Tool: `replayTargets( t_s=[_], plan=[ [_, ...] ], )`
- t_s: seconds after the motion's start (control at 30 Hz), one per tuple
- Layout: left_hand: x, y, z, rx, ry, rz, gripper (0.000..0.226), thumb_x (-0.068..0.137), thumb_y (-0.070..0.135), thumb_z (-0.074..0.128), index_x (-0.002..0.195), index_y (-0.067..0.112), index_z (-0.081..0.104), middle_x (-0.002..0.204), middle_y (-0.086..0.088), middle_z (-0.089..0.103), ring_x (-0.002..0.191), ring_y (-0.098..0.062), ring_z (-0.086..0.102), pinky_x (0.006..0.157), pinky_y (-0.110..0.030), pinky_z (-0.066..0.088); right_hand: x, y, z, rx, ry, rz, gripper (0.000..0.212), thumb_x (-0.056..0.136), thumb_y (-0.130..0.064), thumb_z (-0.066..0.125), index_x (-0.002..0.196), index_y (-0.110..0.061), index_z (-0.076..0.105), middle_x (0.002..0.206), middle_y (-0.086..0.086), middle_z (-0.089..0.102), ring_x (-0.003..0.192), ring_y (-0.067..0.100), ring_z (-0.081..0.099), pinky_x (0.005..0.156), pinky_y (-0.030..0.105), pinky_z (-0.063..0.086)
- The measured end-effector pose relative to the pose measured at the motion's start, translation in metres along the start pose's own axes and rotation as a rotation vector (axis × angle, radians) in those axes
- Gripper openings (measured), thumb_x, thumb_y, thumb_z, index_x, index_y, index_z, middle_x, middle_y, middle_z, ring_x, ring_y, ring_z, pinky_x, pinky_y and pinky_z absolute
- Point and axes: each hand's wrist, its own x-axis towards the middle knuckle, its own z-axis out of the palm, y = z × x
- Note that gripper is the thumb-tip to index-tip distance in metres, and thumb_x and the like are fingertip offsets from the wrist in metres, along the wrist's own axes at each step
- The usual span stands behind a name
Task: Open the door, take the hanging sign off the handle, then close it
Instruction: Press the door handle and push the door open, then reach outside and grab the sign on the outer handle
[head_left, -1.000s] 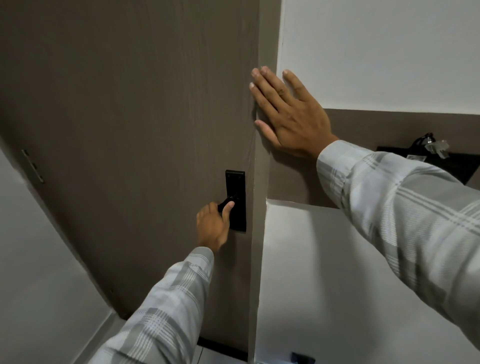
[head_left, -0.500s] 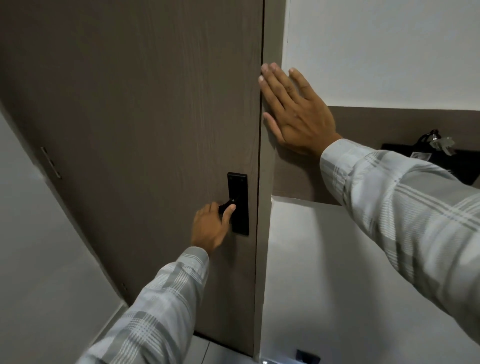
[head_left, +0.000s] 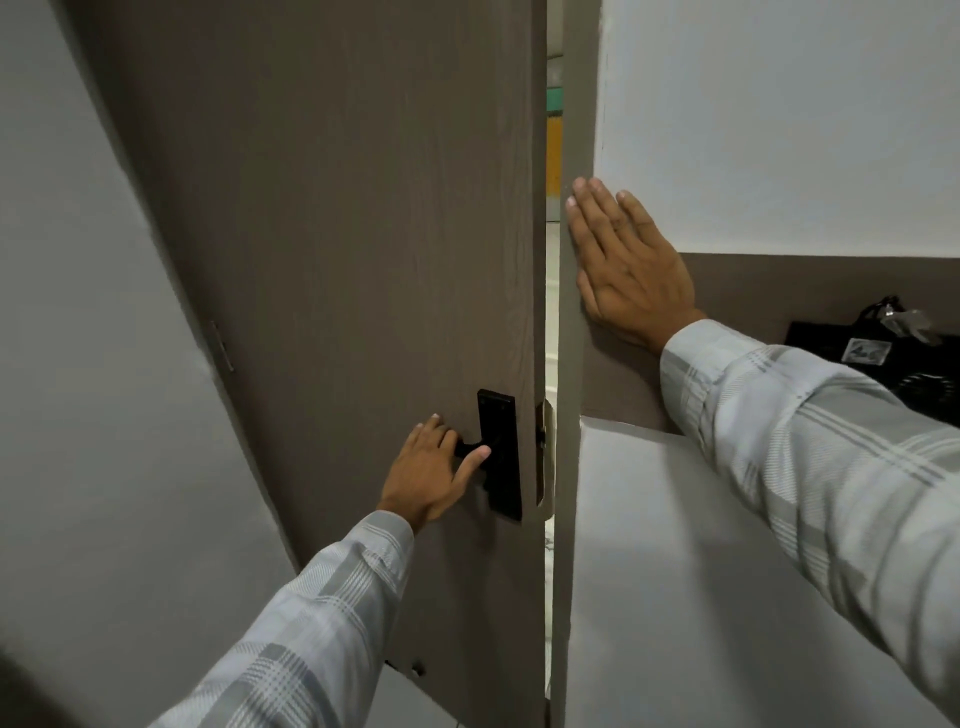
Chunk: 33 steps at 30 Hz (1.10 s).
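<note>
The left hand (head_left: 434, 470) is curled around the black lever handle (head_left: 470, 448) of the door (head_left: 337, 260). Its fingers wrap over the top of the lever and the thumb stretches out to the right, its tip lying against the black backplate (head_left: 501, 457) that carries the lever. The hand is closed on the handle, with the back of the hand turned up toward the camera. A pale plaid sleeve (head_left: 311, 634) runs from its wrist down to the near left.

The right hand (head_left: 626, 265) is spread flat and open, holding nothing. Its palm presses on the brown wall panel (head_left: 737, 291) just right of the door frame (head_left: 571, 322), and the fingertips (head_left: 584, 189) reach up and left onto the frame's edge, beside the white wall (head_left: 779, 114) above. Its sleeve (head_left: 831, 452), in the same plaid, crosses the right side of the view.

The brown wood-grain door stands slightly ajar: a narrow vertical gap (head_left: 551, 156) shows between its right edge and the frame, with bits of green, yellow and pale colour beyond. The metal latch plate (head_left: 545, 457) shows on the door's edge just right of the backplate. No hanging sign can be seen on this side of the handle; whether one hangs on the far side cannot be told.

Far right, behind the right sleeve, a black bag-like object (head_left: 883, 353) rests on a white ledge (head_left: 701, 545). A grey-white wall (head_left: 78, 364) fills the left.
</note>
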Motion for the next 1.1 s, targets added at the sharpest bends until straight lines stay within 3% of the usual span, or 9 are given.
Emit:
replayTargets(
  t_s=[0.17,0.27,0.47,0.7,0.8,0.97,1.1],
  plan=[
    [-0.023,0.0,-0.016,-0.004,-0.017,-0.108,0.082,0.088,0.072,0.004,0.104,0.016,0.061,0.139,-0.01,0.056,0.149,-0.022,0.024,0.125,-0.039,0.013,-0.003,0.002,-0.004,0.08,-0.018,-0.011,0.066,0.101,-0.021,0.035,0.158,0.004,0.013,0.166,0.025,0.012,0.155,0.037,0.01,0.128,0.048,0.011],
    [-0.036,0.001,-0.025,0.036,-0.023,-0.158,0.084,0.089,0.071,0.003,0.11,0.016,0.062,0.137,-0.008,0.058,0.15,-0.022,0.024,0.124,-0.041,0.014,-0.003,0.004,-0.006,0.137,-0.016,-0.037,0.064,0.102,-0.019,0.034,0.158,0.004,0.013,0.166,0.025,0.012,0.155,0.037,0.01,0.128,0.046,0.008],
    [-0.075,0.008,-0.042,0.092,0.004,-0.247,0.055,0.103,0.047,0.021,0.123,0.014,0.06,0.142,-0.008,0.055,0.15,-0.024,0.024,0.123,-0.043,0.016,-0.006,0.005,-0.012,0.284,-0.016,-0.025,0.067,0.095,-0.016,0.039,0.157,0.004,0.02,0.165,0.024,0.018,0.154,0.036,0.015,0.127,0.048,0.011],
    [-0.12,0.007,-0.065,0.164,0.024,-0.329,0.066,0.097,0.049,0.012,0.134,0.014,0.054,0.15,-0.008,0.048,0.149,-0.023,0.025,0.123,-0.044,0.019,-0.029,-0.032,0.002,0.382,-0.018,0.032,0.078,0.084,-0.019,0.059,0.154,0.002,0.03,0.16,0.024,0.03,0.151,0.037,0.024,0.125,0.052,0.012],
    [-0.138,0.008,-0.07,0.158,0.101,-0.358,0.068,0.097,0.053,0.011,0.146,0.017,0.04,0.158,-0.007,0.037,0.151,-0.021,0.02,0.124,-0.042,0.013,-0.047,-0.062,0.012,0.476,-0.011,0.042,0.08,0.081,-0.02,0.063,0.152,0.001,0.034,0.158,0.025,0.034,0.15,0.037,0.027,0.125,0.052,0.015],
    [-0.164,0.019,-0.084,0.22,0.367,-0.369,0.068,0.097,0.055,0.014,0.156,0.022,0.011,0.166,-0.003,0.01,0.153,-0.014,0.002,0.125,-0.041,0.004,-0.09,-0.142,0.009,0.841,-0.246,0.029,0.08,0.083,-0.021,0.063,0.154,-0.003,0.032,0.155,0.022,0.04,0.147,0.036,0.033,0.121,0.049,0.026],
    [-0.177,0.034,-0.1,0.253,0.541,-0.36,0.068,0.098,0.049,0.026,0.156,0.024,-0.001,0.167,-0.003,0.001,0.154,-0.015,-0.002,0.126,-0.043,0.002,-0.127,-0.207,-0.002,1.159,-0.614,0.031,0.08,0.086,-0.029,0.064,0.155,-0.011,0.027,0.151,0.014,0.041,0.14,0.031,0.038,0.109,0.044,0.038]
  ],
)
